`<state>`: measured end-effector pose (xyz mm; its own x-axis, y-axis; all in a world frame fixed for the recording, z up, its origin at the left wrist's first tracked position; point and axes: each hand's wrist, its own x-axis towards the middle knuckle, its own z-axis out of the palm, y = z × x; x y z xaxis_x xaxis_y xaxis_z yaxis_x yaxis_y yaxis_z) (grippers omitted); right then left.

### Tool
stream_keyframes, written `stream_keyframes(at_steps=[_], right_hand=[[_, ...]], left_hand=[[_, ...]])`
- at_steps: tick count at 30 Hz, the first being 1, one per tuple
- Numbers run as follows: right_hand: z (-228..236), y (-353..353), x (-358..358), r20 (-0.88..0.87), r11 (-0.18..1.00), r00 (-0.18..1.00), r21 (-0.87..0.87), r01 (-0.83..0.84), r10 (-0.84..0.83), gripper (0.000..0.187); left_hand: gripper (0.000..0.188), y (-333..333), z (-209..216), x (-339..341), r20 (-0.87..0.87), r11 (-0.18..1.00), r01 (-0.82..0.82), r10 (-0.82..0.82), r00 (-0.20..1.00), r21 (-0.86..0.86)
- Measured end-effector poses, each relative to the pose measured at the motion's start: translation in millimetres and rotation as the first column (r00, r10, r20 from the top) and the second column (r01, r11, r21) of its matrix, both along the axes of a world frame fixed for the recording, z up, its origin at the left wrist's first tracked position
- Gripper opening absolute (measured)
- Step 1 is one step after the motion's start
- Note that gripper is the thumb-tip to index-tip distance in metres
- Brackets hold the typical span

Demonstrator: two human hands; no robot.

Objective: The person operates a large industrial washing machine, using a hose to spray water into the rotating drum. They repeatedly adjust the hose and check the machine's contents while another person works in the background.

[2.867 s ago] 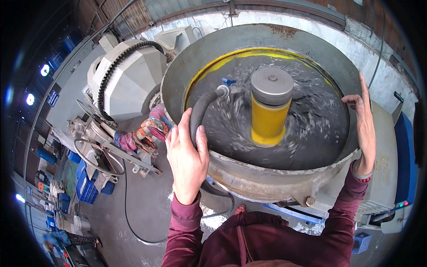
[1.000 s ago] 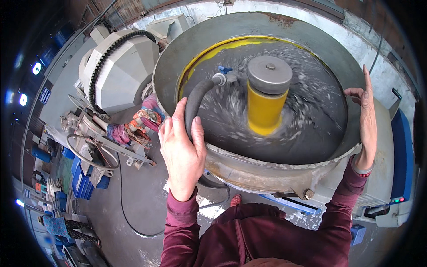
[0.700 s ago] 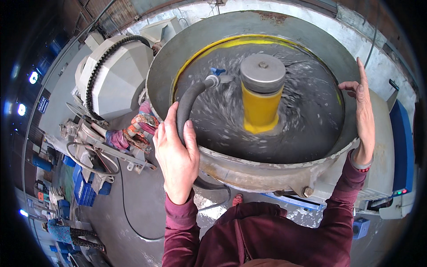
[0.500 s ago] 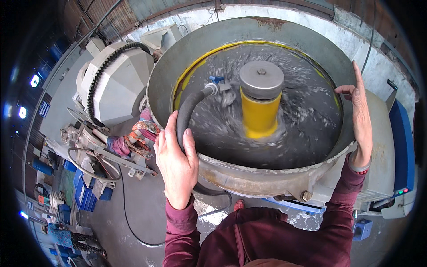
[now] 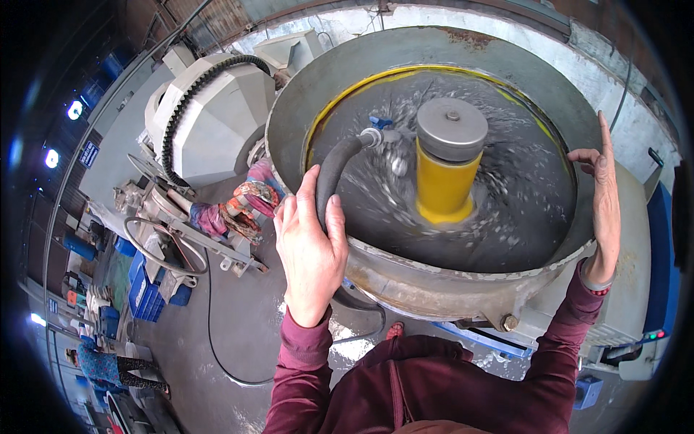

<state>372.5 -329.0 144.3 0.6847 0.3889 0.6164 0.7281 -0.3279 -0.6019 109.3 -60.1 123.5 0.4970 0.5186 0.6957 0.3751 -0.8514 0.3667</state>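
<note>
A dark grey hose point(image 5: 338, 168) with a metal end and a blue-handled valve point(image 5: 380, 123) arches over the near left rim of a big round metal tub point(image 5: 463, 273). My left hand point(image 5: 312, 249) holds the hose at the rim, thumb on one side and fingers on the other. At the tub's right rim, my right hand point(image 5: 606, 206) stands open, index finger stretched up and the other fingers bent inward over the edge. Neither tool nor part shows in it. Inside, small pieces in grey slurry swirl around a yellow column point(image 5: 447, 181) with a metal cap point(image 5: 452, 129).
A pale faceted drum machine point(image 5: 217, 123) with a black toothed ring stands to the left. Bundled cloths point(image 5: 249, 206) hang beside it. Blue crates point(image 5: 147, 298) and a thin cable point(image 5: 211, 318) are on the floor. Another person point(image 5: 108, 365) is far off at lower left.
The whole view has shifted, so the tub and both hands appear farther right. My hands keep the same places on the hose and rim. The slurry keeps swirling.
</note>
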Motion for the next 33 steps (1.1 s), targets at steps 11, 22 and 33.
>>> stream_keyframes(at_steps=[11, 22, 33], right_hand=[[2.3, 0.5, -2.2, -0.008, 0.999, 1.0, 0.021, -0.027, 0.027, 0.067], [1.1, 0.3, -2.6, -0.013, 0.999, 0.999, 0.03, -0.034, 0.035, 0.066], [3.4, 1.3, -4.5, -0.017, 0.998, 0.999, 0.034, -0.045, 0.045, 0.066]], left_hand=[[0.036, -2.6, 3.9, -0.1, -0.02, 0.999, -0.008, 0.007, 1.0, -0.035], [0.041, -0.9, 0.6, 0.7, 0.006, 1.0, 0.005, -0.005, 1.0, 0.005], [0.041, 0.4, 0.0, 0.2, 0.014, 1.0, 0.002, -0.002, 1.0, 0.029]])
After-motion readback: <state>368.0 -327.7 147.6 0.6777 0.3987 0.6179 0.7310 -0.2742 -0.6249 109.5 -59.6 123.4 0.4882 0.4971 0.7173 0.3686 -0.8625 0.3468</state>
